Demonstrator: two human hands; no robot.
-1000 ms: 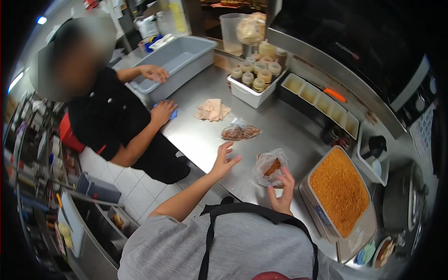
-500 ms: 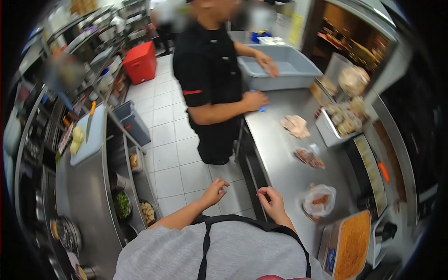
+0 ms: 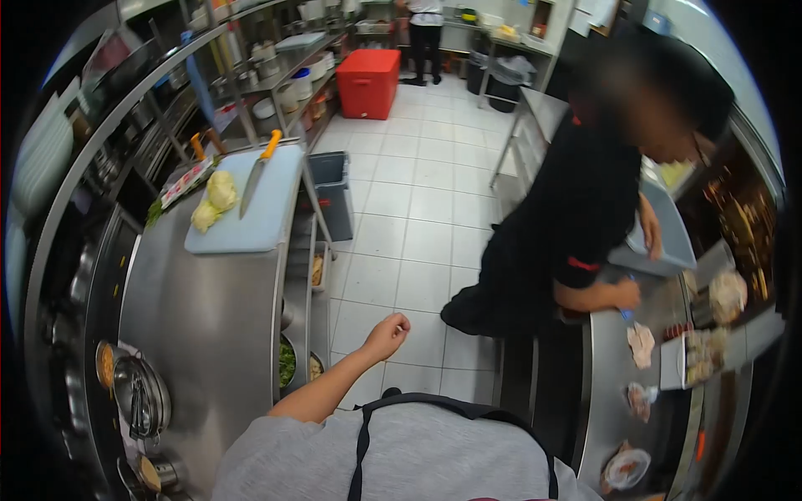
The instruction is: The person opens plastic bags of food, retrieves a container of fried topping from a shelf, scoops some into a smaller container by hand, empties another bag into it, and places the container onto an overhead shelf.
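My left hand (image 3: 388, 336) hangs in the air over the white tiled floor, its fingers loosely curled together and nothing showing in them. It touches no object; the steel counter (image 3: 213, 334) is to its left. My right hand is out of the picture. On that counter a pale blue cutting board (image 3: 271, 204) carries a knife (image 3: 257, 177) with an orange handle and peeled, pale cabbage-like vegetables (image 3: 215, 200). Under the counter, near my left forearm, sits a container of chopped greens (image 3: 287, 361).
A co-worker in black (image 3: 543, 217) leans over the right-hand steel counter (image 3: 606, 367), one hand on a blue cloth, beside a grey tub (image 3: 675, 234). Bagged food (image 3: 626, 468) lies nearer. A grey bin (image 3: 334, 196) and red cooler (image 3: 368, 83) line the aisle; another person stands far back.
My view has swung left, bringing the left counter and aisle toward the middle. My right hand has left the picture. My left hand's fingers have curled in. The co-worker bends lower.
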